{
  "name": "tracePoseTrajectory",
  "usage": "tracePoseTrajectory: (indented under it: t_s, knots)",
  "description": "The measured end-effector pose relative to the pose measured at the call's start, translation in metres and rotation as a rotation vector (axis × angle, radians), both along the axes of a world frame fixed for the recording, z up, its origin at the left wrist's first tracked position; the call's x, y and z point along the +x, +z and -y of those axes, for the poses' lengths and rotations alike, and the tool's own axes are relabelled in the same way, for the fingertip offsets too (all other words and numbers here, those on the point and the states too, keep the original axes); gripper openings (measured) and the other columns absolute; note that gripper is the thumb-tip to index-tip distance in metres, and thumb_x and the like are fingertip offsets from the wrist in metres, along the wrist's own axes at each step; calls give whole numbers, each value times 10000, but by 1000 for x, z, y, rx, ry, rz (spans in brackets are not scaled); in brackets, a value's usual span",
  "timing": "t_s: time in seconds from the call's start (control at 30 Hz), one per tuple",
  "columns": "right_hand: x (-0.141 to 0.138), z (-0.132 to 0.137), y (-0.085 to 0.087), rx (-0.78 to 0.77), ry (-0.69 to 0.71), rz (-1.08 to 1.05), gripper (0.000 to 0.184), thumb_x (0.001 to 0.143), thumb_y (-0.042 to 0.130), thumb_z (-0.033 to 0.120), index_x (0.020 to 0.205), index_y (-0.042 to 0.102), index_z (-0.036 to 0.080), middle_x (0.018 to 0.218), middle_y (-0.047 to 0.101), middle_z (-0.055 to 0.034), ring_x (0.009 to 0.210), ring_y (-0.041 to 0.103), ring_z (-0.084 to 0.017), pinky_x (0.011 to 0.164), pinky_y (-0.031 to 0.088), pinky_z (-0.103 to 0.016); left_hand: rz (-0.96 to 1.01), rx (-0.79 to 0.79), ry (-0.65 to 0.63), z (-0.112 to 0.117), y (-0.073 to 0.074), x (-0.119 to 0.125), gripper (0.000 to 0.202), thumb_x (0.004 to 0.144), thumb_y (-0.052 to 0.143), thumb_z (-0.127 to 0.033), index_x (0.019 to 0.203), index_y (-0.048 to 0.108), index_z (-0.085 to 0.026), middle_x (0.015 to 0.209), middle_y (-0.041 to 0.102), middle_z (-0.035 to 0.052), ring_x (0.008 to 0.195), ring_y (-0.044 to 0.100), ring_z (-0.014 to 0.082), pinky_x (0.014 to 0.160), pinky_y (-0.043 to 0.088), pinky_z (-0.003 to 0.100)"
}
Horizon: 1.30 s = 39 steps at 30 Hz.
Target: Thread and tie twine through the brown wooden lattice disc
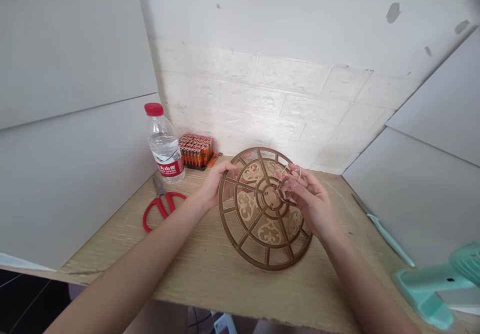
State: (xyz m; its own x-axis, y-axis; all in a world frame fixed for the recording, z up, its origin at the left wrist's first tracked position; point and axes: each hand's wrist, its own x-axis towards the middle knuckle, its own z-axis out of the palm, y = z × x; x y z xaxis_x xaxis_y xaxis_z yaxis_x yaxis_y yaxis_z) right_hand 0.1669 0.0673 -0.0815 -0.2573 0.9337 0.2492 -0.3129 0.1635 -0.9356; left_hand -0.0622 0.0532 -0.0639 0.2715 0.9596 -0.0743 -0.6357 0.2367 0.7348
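Observation:
A round brown openwork disc (245,228), with spokes and pale scroll patterns, is held tilted above the table. At its upper left, my left hand (225,179) is closed around the rim, some fingers behind the disc. My right hand (305,194) is at the hub, slightly right of the disc's middle, with thumb and fingers pinched on a thin, pale cord (282,173). That cord loops around the fingertips and runs close to the hub; whether it passes through an opening there I cannot tell.
Left of the disc lie red-handled scissors (162,208). Behind them stand a water bottle (165,151) with a red cap and a block of orange batteries (195,150). To the right are a knife with a turquoise handle (390,239) and a turquoise fan (423,294). White panels enclose the wooden table (210,279).

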Motion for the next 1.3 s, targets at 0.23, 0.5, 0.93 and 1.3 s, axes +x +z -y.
tracePoseTrajectory:
  t_s: [0.23, 0.5, 0.93, 1.3]
  knots:
    - [3, 5, 7, -24, 77, -5, 688, 809, 652, 261, 1413, 338, 353, 958, 705, -29, 652, 572, -117, 666, 456, -279, 13, -7, 7, 0, 1, 2, 259, 653, 509, -163, 870, 645, -125, 723, 670, 59, 632, 617, 175, 634, 507, 291]
    - [5, 6, 9, -23, 162, -6, 799, 840, 590, 259, 1460, 120, 444, 1171, 656, -56, 525, 579, -107, 557, 466, -283, 4, 6, 1, -1, -1, 1, 82, 669, 524, -180, 674, 593, -137, 719, 667, 61, 645, 613, 167, 600, 487, 264]
    - [9, 6, 16, 55, -46, -15, 866, 830, 622, 258, 1462, 53, 419, 855, 713, 19, 503, 523, -93, 575, 442, -249, 1, 10, 13, 0, 1, 3, 357, 679, 509, -173, 1007, 641, -130, 786, 691, 65, 647, 633, 179, 623, 513, 294]
    - [10, -5, 6, 15, -161, -25, 162, 768, 698, 352, 804, 730, 197, 897, 662, -43, 673, 509, -99, 605, 432, -231, -14, -23, 20, 2, 3, 6, 436, 701, 486, -156, 1120, 607, -147, 757, 684, 51, 601, 626, 175, 647, 529, 327]
